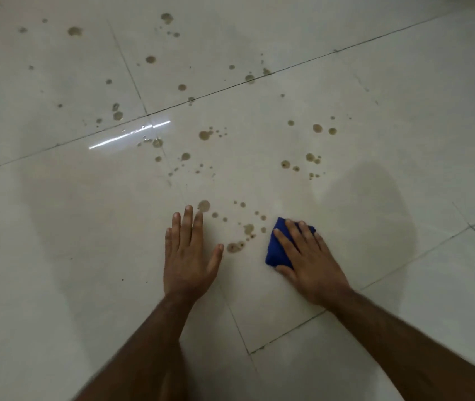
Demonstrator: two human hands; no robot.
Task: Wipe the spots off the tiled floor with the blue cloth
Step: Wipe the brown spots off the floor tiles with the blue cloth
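A folded blue cloth (276,248) lies on the pale tiled floor (85,241). My right hand (307,256) presses flat on top of it with straight, spread fingers and covers most of it. My left hand (189,253) rests flat on the floor to the cloth's left, fingers straight. Between the two hands sit several brown spots (235,246). One bigger spot (204,205) lies just past my left fingertips. Many more brown spots (205,135) are scattered over the tiles further away.
Dark grout lines (230,88) cross the floor diagonally. A bright reflection of a light (129,135) shines on the tile at centre left. Soft shadows fall on the floor left of my left hand and right of my right hand.
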